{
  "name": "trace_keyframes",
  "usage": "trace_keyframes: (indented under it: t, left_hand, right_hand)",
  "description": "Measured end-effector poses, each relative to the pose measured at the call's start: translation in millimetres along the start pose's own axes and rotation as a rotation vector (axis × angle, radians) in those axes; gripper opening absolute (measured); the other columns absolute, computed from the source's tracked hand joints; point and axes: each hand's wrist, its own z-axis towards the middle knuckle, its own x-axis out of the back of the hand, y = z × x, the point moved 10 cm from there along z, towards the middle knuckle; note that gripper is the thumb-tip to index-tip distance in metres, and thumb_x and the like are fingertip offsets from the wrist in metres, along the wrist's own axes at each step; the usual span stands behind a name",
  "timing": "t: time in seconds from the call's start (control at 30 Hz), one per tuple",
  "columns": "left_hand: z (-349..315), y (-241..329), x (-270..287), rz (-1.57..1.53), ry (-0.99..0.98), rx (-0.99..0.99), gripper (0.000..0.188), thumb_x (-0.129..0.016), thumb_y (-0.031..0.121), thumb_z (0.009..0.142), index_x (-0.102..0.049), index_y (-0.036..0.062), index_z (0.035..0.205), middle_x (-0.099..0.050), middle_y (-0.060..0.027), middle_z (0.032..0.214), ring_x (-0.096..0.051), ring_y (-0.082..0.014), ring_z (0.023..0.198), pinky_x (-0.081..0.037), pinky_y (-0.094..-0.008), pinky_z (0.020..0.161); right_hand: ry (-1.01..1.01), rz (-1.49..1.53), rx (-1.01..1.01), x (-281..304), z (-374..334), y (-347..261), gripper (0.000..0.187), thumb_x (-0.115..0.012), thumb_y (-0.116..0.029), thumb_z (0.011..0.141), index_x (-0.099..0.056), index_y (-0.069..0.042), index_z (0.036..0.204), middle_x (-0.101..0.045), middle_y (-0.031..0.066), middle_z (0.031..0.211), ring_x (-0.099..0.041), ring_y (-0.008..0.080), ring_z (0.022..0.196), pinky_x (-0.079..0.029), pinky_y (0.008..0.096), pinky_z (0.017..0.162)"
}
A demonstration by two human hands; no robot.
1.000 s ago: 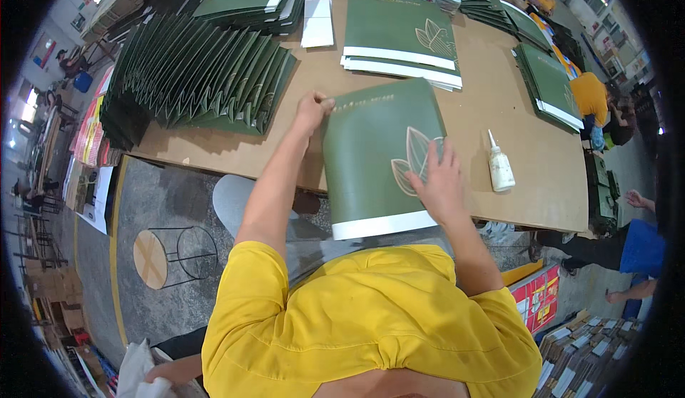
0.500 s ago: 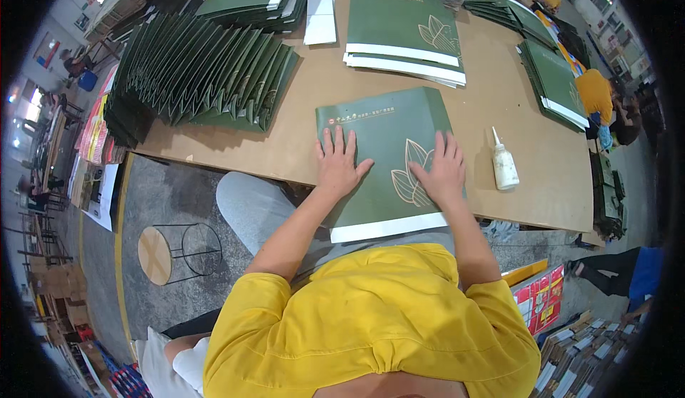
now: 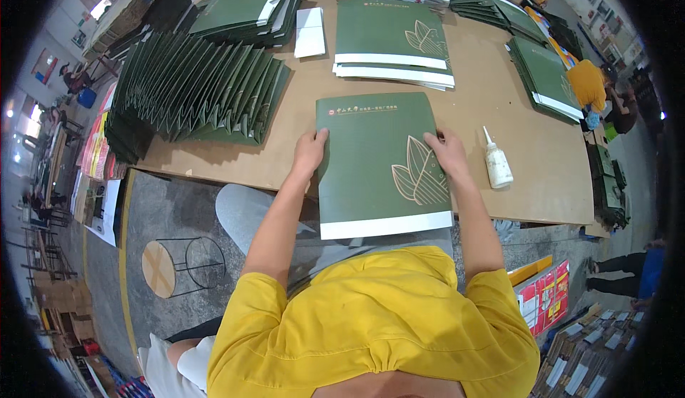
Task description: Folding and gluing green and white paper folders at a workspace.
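A flat green paper bag (image 3: pixel 371 162) with a gold leaf print and a white strip along its near edge lies in front of me, reaching past the table's front edge above my lap. My left hand (image 3: pixel 310 152) grips its left side, thumb on top and fingers underneath, out of sight. On the right side my right hand (image 3: pixel 447 152) holds it the same way, beside the leaf print. To the right of that hand a white glue bottle (image 3: pixel 498 164) with a thin nozzle stands or lies on the table; I cannot tell which.
Several similar flat bags (image 3: pixel 389 37) are stacked beyond. A fanned row of folded green bags (image 3: pixel 196 91) fills the table's left, near white slips (image 3: pixel 310 32). More bags (image 3: pixel 546 77) lie at the right edge. A round stool (image 3: pixel 158 269) stands on the floor, left.
Both hands have gone from lying flat on the bag to gripping its sides. The bag has straightened and shifted slightly left. The whole view has also shifted a little.
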Motion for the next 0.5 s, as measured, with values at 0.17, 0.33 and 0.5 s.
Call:
trace_keyframes:
  t: [0.17,0.33,0.5]
  left_hand:
    - [7.9,52.2,-15.7,0.225,0.095,-0.175,0.044,-0.045,0.033,0.094,-0.063,-0.0054,0.086,-0.061,-0.0288,0.085,-0.059,-0.0445,0.083,-0.045,-0.0512,0.074]
    - [8.6,47.4,-24.0,0.199,0.176,-0.160,0.041,-0.044,0.030,0.095,-0.063,-0.0054,0.085,-0.061,-0.0283,0.083,-0.059,-0.0448,0.080,-0.045,-0.0518,0.073]
    - [16.2,25.1,-37.0,0.125,0.093,-0.063,0.037,-0.048,0.026,0.093,-0.064,-0.0059,0.085,-0.062,-0.0273,0.080,-0.060,-0.0430,0.078,-0.045,-0.0506,0.073]
  right_hand:
    - [0.086,0.175,-0.110,13.6,35.3,6.7,0.060,-0.055,-0.048,0.086,-0.062,0.008,0.107,-0.065,0.0249,0.100,-0.061,0.0406,0.095,-0.046,0.0454,0.085]
    - [0.253,-0.172,-0.109,18.0,62.1,37.2,0.054,-0.058,-0.045,0.085,-0.064,0.007,0.100,-0.065,0.0263,0.094,-0.064,0.0376,0.087,-0.047,0.0440,0.077]
    - [0.198,-0.022,-0.171,7.3,73.5,62.5,0.044,-0.059,-0.038,0.086,-0.066,0.003,0.100,-0.066,0.0244,0.092,-0.064,0.0375,0.085,-0.047,0.0458,0.076]
